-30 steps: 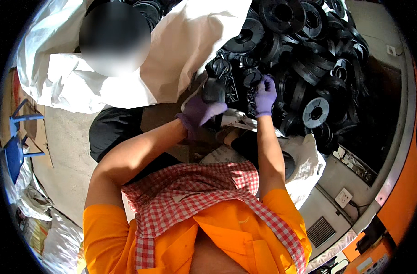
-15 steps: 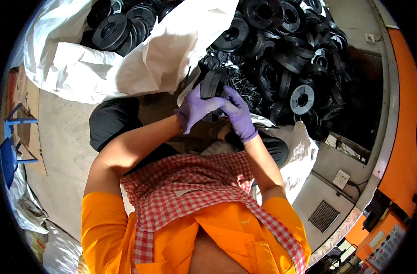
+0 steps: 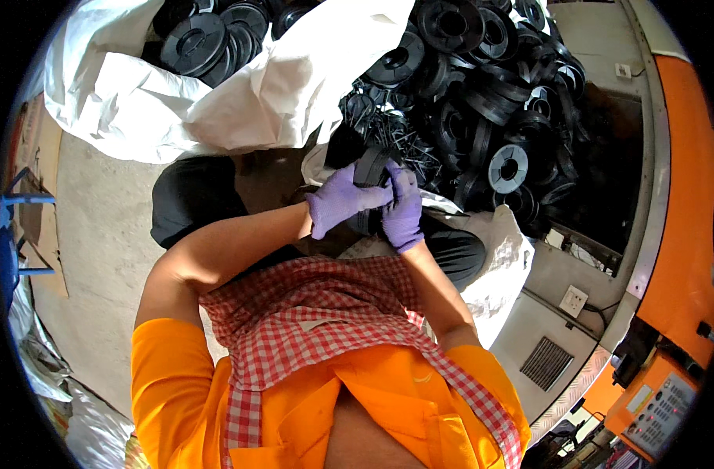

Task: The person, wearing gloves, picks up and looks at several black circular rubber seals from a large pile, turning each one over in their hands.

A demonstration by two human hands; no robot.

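Both of my hands wear purple gloves and meet in front of my knees. Between them is a black plastic spool (image 3: 374, 166), seen edge-on; whether it is one or several stacked together I cannot tell. My left hand (image 3: 345, 202) wraps its near left side, the thumb pointing right across it. On the other side my right hand (image 3: 404, 205) closes round it, fingers bent over the edge. Just beyond lies a large heap of black spools (image 3: 494, 102), with thin black plastic sticks (image 3: 408, 148) at its near left. One grey spool (image 3: 509, 168) rests on the heap's near side.
A big white sack (image 3: 177, 117) at the far left holds more black spools (image 3: 194, 44). White sheeting (image 3: 505, 266) lies by my right knee. On the right stand a grey machine panel (image 3: 556, 328) with a socket and an orange control box (image 3: 654, 410). Blue chair legs (image 3: 30, 199) show far left.
My hands have drawn the spool slightly nearer to me and tilted it more upright. My right fingers have shifted higher over its edge. The whole view has moved a little.
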